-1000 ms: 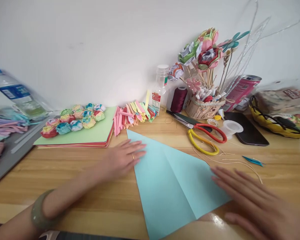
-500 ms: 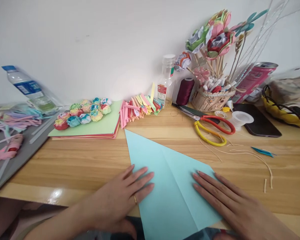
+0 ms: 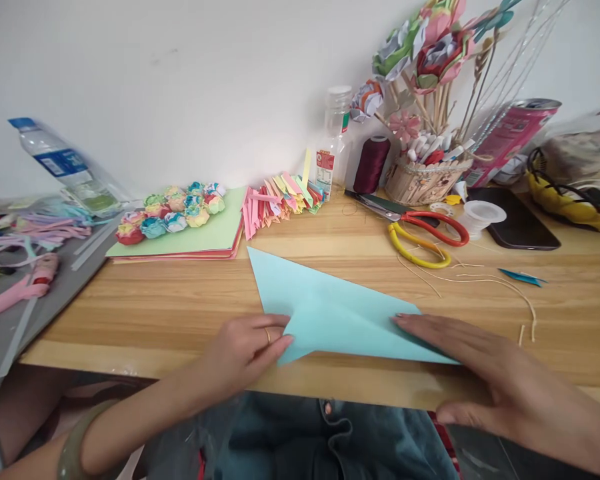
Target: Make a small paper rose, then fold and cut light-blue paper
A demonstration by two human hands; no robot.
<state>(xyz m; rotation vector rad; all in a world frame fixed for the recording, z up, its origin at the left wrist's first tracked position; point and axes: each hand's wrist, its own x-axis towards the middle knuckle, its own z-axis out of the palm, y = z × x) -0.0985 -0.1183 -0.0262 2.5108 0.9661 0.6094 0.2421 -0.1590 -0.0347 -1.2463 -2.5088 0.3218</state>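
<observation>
A light blue sheet of paper lies on the wooden table, with its near part bent upward and over toward the far side. My left hand pinches the left edge of the bent part between thumb and fingers; a ring shows on one finger. On the right, my right hand lies flat over the paper's right end, fingers stretched out and thumb apart. Some of its fingertips press on the sheet near the right corner. The underside of the bend is hidden.
Scissors with red and yellow handles lie beyond the paper, near loose strings and a black phone. Rolled paper flowers rest on a stack of coloured paper. Folded strips, a thread spool and a flower basket stand by the wall.
The near part of the blue paper has been lifted and bent away from me. My left hand has gone from lying flat to pinching the edge. The view has tilted down slightly.
</observation>
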